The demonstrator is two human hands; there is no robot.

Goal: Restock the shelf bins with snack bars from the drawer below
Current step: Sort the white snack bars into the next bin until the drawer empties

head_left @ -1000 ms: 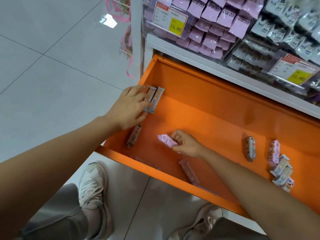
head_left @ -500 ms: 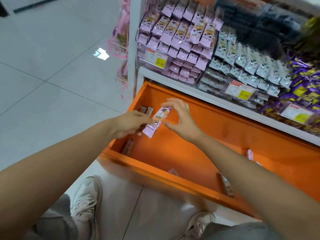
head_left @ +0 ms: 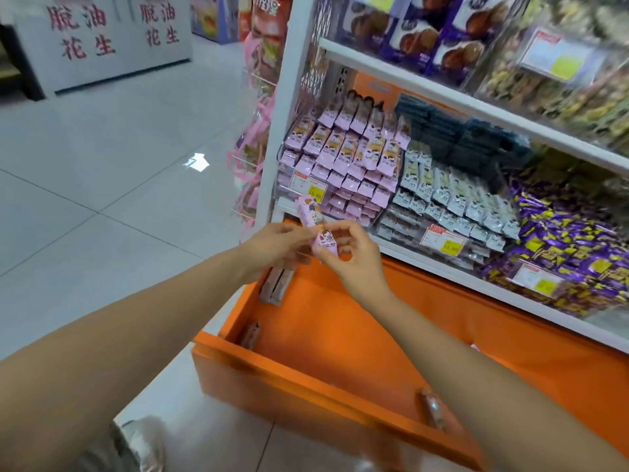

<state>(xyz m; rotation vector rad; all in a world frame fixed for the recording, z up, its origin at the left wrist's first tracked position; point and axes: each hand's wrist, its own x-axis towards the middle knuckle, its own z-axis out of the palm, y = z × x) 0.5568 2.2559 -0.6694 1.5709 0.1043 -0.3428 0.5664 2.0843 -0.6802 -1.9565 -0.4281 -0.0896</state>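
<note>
Above the drawer (head_left: 299, 393), head view: both hands are now sitting up just in front of the pink bin (head_left: 343, 155), where a second ago they were working down on the drawer floor. Pink bar (head_left: 313, 218) is coming up with them, clear of the drawer but not yet in the bin. Reading that as pick done, placement pending.

Right hand (head_left: 355, 258) is pinching the bar's lower end, fingers (head_left: 340, 229) curled tight on it. Left hand (head_left: 272, 248) is touching the bar's side with its fingertips and gripping brown bars (head_left: 276, 285) hanging under the palm.

Left to move: a loose bar (head_left: 251, 333) lying by the drawer's left wall and a second bar (head_left: 431, 408) by the front rim. Blur is hiding finer finger detail.
</note>
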